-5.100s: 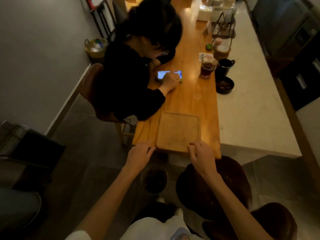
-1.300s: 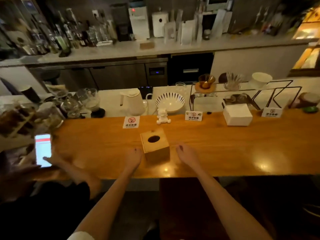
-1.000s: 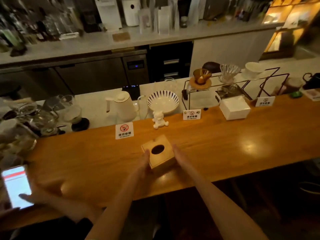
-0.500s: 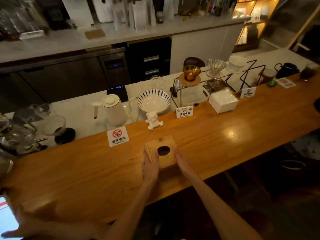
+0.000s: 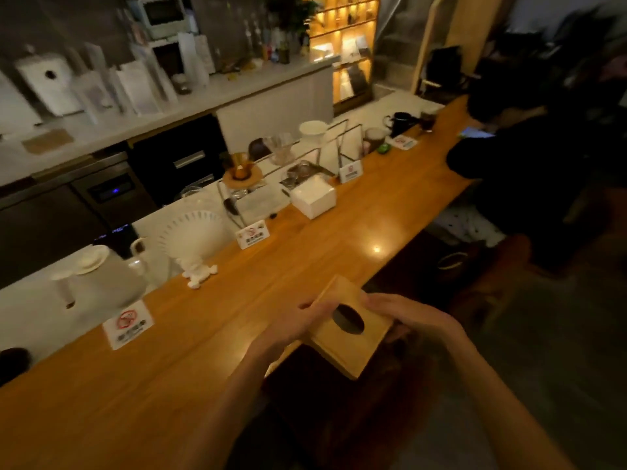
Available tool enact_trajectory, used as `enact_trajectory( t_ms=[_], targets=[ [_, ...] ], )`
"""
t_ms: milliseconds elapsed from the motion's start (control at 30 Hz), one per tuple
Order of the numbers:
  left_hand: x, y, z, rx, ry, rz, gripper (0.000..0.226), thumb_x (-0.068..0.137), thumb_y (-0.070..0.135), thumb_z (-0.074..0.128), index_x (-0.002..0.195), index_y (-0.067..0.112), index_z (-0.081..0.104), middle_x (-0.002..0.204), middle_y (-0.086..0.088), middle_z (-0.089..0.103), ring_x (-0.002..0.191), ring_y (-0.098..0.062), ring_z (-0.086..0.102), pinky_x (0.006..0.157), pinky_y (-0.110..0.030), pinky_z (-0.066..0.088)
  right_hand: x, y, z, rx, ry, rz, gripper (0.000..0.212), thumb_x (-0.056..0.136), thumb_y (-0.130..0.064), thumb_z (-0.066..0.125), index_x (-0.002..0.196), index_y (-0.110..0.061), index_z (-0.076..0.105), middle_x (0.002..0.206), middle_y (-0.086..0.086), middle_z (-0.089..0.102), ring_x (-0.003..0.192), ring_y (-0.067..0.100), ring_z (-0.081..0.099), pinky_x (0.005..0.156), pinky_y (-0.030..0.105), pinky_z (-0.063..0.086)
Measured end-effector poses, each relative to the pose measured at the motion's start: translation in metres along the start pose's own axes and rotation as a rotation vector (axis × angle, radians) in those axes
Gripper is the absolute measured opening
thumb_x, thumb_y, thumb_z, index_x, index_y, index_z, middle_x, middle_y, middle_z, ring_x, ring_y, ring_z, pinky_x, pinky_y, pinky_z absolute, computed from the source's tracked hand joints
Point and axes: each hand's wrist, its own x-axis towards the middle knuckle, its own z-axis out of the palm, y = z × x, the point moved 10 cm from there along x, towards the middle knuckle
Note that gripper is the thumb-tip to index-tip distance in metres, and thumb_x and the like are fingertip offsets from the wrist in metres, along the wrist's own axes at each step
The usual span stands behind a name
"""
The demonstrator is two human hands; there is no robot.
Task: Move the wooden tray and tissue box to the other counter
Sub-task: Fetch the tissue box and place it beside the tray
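A light wooden tissue box (image 5: 346, 337) with a dark oval hole in its top is held in the air, over and just past the near edge of the long wooden counter (image 5: 210, 337). My left hand (image 5: 298, 320) grips its left side, fingers over the top edge. My right hand (image 5: 403, 315) grips its right side. The box is tilted, one corner pointing down toward me. The wooden tray is not in view.
Along the counter's far edge stand small no-smoking signs (image 5: 128, 323), a white bear figurine (image 5: 198, 271), a white kettle (image 5: 98, 279), a striped bowl (image 5: 193, 232), a white box (image 5: 314, 198) and a wire coffee stand (image 5: 305, 157). A seated person in black (image 5: 515, 164) is at the right end.
Both hands closed on the tissue box and lifted it off the counter, drawing it toward me past the edge. The view has swung to the right along the counter.
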Motion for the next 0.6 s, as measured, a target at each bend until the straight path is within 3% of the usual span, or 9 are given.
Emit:
enact_trajectory(
  t_ms=[67, 133, 267, 367, 433, 500, 600],
  targets=[
    [-0.002, 0.03, 0.062, 0.104, -0.096, 0.073, 0.03, 0.082, 0.063, 0.064, 0.107, 0.048, 0.068, 0.113, 0.019, 0.068, 0.102, 0.0, 0.063, 0.09, -0.026, 0.054, -0.045, 0.033, -0.025, 0.0, -0.013, -0.014, 0.087, 0.064, -0.084, 0.056, 0.14, -0.041, 0.047, 0.118, -0.009, 0.063, 0.108, 0.015, 0.062, 0.087, 0.038, 0.056],
    [-0.002, 0.051, 0.126, 0.179, -0.176, 0.111, 0.026, 0.086, 0.057, 0.063, 0.109, 0.047, 0.068, 0.107, 0.021, 0.069, 0.091, 0.009, 0.064, 0.077, -0.014, 0.054, -0.084, 0.074, -0.054, 0.067, 0.038, -0.038, 0.076, 0.071, -0.08, 0.058, 0.135, -0.039, 0.048, 0.112, -0.009, 0.063, 0.1, 0.012, 0.063, 0.081, 0.031, 0.054],
    [0.009, 0.062, 0.259, 0.315, -0.367, 0.021, 0.058, 0.077, 0.072, 0.06, 0.127, 0.042, 0.061, 0.116, 0.008, 0.069, 0.105, -0.011, 0.067, 0.093, -0.039, 0.056, -0.157, 0.171, -0.114, 0.293, 0.114, -0.09, 0.077, 0.063, -0.08, 0.067, 0.129, -0.045, 0.049, 0.125, 0.0, 0.065, 0.109, 0.016, 0.068, 0.094, 0.035, 0.054],
    [0.011, 0.071, 0.364, 0.352, -0.562, -0.022, 0.074, 0.066, 0.082, 0.06, 0.128, 0.04, 0.059, 0.125, 0.002, 0.063, 0.113, -0.019, 0.061, 0.098, -0.045, 0.052, -0.225, 0.226, -0.153, 0.393, 0.182, -0.113, 0.052, 0.084, -0.064, 0.059, 0.13, -0.042, 0.045, 0.121, -0.003, 0.065, 0.102, 0.008, 0.069, 0.089, 0.026, 0.055],
    [0.005, 0.087, 0.438, 0.268, -0.644, -0.017, 0.071, 0.07, 0.083, 0.054, 0.127, 0.041, 0.057, 0.125, 0.004, 0.061, 0.113, -0.02, 0.059, 0.097, -0.045, 0.05, -0.268, 0.269, -0.186, 0.472, 0.305, -0.122, 0.042, 0.093, -0.055, 0.054, 0.131, -0.038, 0.049, 0.119, -0.003, 0.066, 0.103, 0.01, 0.068, 0.092, 0.03, 0.054],
    [0.004, 0.108, 0.508, 0.089, -0.631, 0.008, 0.058, 0.083, 0.077, 0.044, 0.13, 0.045, 0.051, 0.125, 0.013, 0.057, 0.113, -0.014, 0.055, 0.092, -0.04, 0.047, -0.306, 0.316, -0.223, 0.551, 0.458, -0.127, 0.049, 0.091, -0.058, 0.055, 0.135, -0.036, 0.051, 0.12, -0.002, 0.068, 0.105, 0.014, 0.067, 0.094, 0.035, 0.053],
    [0.002, 0.122, 0.597, -0.046, -0.573, 0.05, 0.072, 0.085, 0.072, 0.047, 0.148, 0.047, 0.024, 0.149, 0.012, 0.041, 0.131, -0.018, 0.045, 0.106, -0.048, 0.041, -0.352, 0.38, -0.273, 0.756, 0.721, -0.102, 0.048, 0.089, -0.061, 0.055, 0.127, -0.033, 0.061, 0.112, -0.001, 0.071, 0.094, 0.013, 0.069, 0.077, 0.027, 0.054]
  ],
)
